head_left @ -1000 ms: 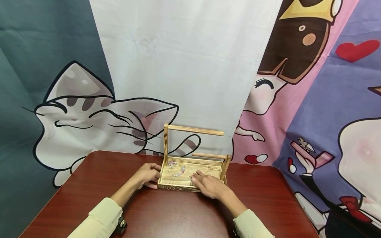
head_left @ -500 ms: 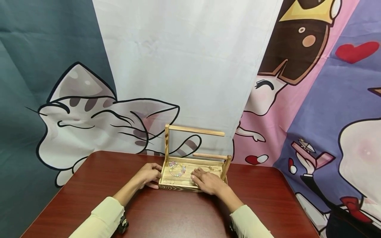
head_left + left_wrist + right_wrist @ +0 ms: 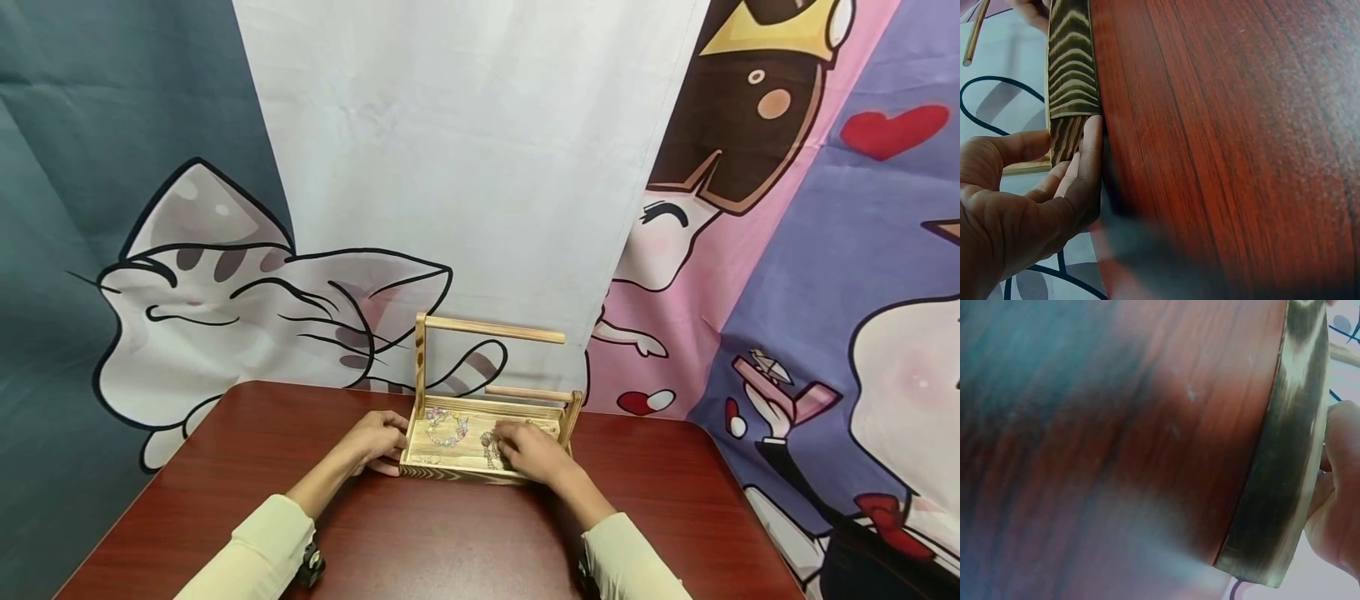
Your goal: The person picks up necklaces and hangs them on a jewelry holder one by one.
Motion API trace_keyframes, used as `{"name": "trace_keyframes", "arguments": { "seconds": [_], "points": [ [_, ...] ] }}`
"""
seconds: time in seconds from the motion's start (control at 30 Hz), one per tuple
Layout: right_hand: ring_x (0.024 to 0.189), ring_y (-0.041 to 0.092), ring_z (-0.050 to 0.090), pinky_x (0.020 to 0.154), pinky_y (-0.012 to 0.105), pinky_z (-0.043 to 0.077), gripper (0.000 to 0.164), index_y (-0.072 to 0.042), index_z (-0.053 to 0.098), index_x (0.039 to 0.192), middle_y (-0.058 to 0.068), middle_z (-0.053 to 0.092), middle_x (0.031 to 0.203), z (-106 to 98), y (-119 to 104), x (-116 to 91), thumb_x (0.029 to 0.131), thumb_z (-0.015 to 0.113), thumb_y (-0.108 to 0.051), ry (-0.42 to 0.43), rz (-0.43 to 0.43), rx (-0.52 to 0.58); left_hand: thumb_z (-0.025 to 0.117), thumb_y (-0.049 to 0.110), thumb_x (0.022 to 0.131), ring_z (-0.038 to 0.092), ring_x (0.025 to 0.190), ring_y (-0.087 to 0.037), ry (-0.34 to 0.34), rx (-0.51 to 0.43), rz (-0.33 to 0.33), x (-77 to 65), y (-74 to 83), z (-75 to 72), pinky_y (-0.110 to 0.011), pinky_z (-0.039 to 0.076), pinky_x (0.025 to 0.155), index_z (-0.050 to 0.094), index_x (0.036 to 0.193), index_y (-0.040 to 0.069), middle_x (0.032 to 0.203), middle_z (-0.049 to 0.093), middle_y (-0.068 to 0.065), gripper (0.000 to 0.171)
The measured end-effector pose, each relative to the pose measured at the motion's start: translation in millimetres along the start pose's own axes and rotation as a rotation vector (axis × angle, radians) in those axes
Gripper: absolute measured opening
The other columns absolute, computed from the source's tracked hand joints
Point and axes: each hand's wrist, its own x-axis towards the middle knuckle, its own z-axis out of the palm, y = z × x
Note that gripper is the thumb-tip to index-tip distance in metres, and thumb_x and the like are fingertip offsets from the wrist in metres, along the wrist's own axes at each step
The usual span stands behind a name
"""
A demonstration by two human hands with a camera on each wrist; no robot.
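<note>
Pale sleeves (image 3: 258,542) enter from 7 and 5 o'clock over the red-brown counter (image 3: 450,542). On it, ahead at 12 o'clock, sits a wooden tray (image 3: 450,473). At its 9 o'clock end the left hand (image 3: 372,439) holds it between thumb and fingers, thumb at the rim. The right hand (image 3: 536,454) is over the tray's 4 o'clock side, fingers bent down inside; whether they pinch anything I cannot tell. A metal chain (image 3: 490,454) lies by those fingertips, near mid-tray, and a pastel bracelet (image 3: 447,431) lies toward 9 o'clock. A tall post (image 3: 420,367) at the 10 o'clock corner carries a bar (image 3: 495,329) pointing to 3; a lower bar (image 3: 528,393) points to 9. Behind hangs a cloth (image 3: 480,167), its printed cat (image 3: 195,292) at 9 o'clock.
</note>
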Motion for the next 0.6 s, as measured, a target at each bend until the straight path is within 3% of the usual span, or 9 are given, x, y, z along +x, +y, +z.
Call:
{"name": "trace_keyframes", "arguments": {
  "seconds": [0.07,0.2,0.37,0.43,0.6],
  "points": [
    [0.123,0.033,0.08,0.107,0.052,0.068,0.027,-0.012,0.081,0.131,0.013,0.08,0.14,12.8,15.5,0.0,0.111,0.066,-0.022,0.029,0.007,-0.031,0.07,0.0,0.096,0.077,0.088,-0.027,-0.001,0.001,-0.001,0.1,-0.2,0.3,-0.042,0.074,0.065,0.064,0.141,-0.007,0.111,0.077,-0.023,0.045],
    [0.115,0.029,0.082,0.099,0.049,0.07,0.021,-0.016,0.083,0.125,0.007,0.084,0.128,21.7,25.4,1.9,0.109,0.071,-0.024,0.069,0.018,-0.048,0.069,-0.001,0.096,0.078,0.088,-0.027,-0.003,-0.003,-0.001,0.2,-0.6,0.3,-0.042,0.074,0.064,0.064,0.14,-0.007,0.111,0.078,-0.023,0.045],
    [0.093,0.016,0.079,0.079,0.04,0.069,0.012,-0.016,0.083,0.11,0.0,0.084,0.104,15.4,18.4,6.1,0.107,0.074,-0.023,0.129,0.019,-0.044,0.07,-0.001,0.095,0.078,0.087,-0.026,-0.007,-0.009,0.0,-0.7,0.0,-0.3,-0.042,0.073,0.064,0.064,0.14,-0.007,0.111,0.078,-0.023,0.045],
    [0.091,0.015,0.079,0.078,0.041,0.069,0.01,-0.016,0.084,0.107,0.0,0.084,0.102,12.7,13.8,8.8,0.105,0.077,-0.022,0.123,0.062,-0.039,0.07,-0.001,0.095,0.078,0.087,-0.026,-0.009,-0.01,0.0,-1.6,0.8,-0.6,-0.042,0.073,0.064,0.063,0.14,-0.007,0.111,0.078,-0.023,0.046],
    [0.092,0.015,0.079,0.079,0.041,0.069,0.008,-0.019,0.085,0.103,-0.003,0.084,0.101,28.1,26.6,17.5,0.102,0.081,-0.026,0.126,0.136,-0.09,0.07,-0.002,0.094,0.078,0.088,-0.027,-0.008,-0.012,-0.003,-2.7,2.4,-0.4,-0.043,0.074,0.065,0.063,0.139,-0.007,0.111,0.077,-0.024,0.046]
  ]
}}
